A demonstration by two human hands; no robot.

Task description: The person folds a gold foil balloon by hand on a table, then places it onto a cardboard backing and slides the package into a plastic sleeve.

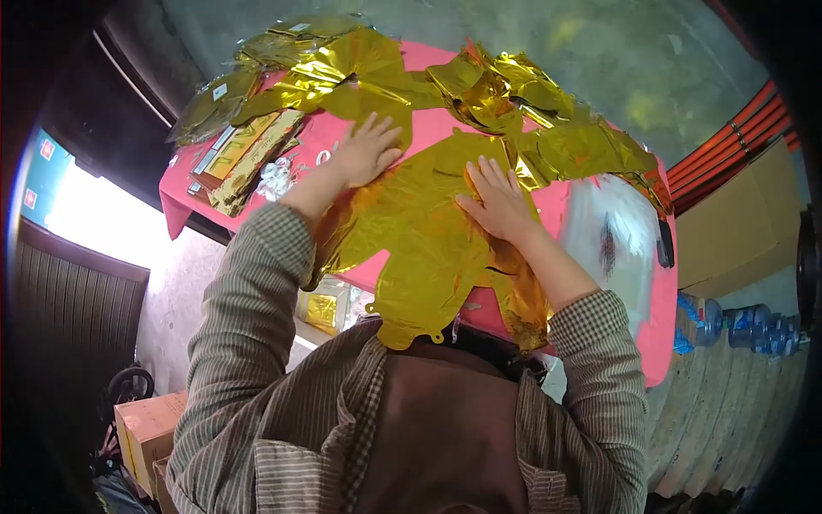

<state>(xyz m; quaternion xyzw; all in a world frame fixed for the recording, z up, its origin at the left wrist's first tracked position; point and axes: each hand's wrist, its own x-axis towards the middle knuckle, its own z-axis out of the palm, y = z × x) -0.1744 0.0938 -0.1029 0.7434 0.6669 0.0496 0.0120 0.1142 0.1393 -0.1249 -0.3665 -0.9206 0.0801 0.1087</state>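
A large flat sheet of gold foil [428,227], shaped with rounded lobes and small tabs, lies across the near part of the pink table [405,122] and hangs over its front edge. My left hand [368,152] rests palm down at the foil's upper left, fingers spread. On the foil's upper right lies my right hand [498,200], also flat with its fingers apart. Neither hand grips anything. More gold foil pieces [355,73] lie beyond my left hand, and a crumpled gold foil heap [488,90] lies beyond my right.
Clear plastic bags [604,236] lie at the table's right, near a black object [664,244]. Flat packets [244,154] sit at the left. Beyond the table are a cardboard sheet [736,223], water bottles [749,325], a dark chair [73,300] and a cardboard box [150,424].
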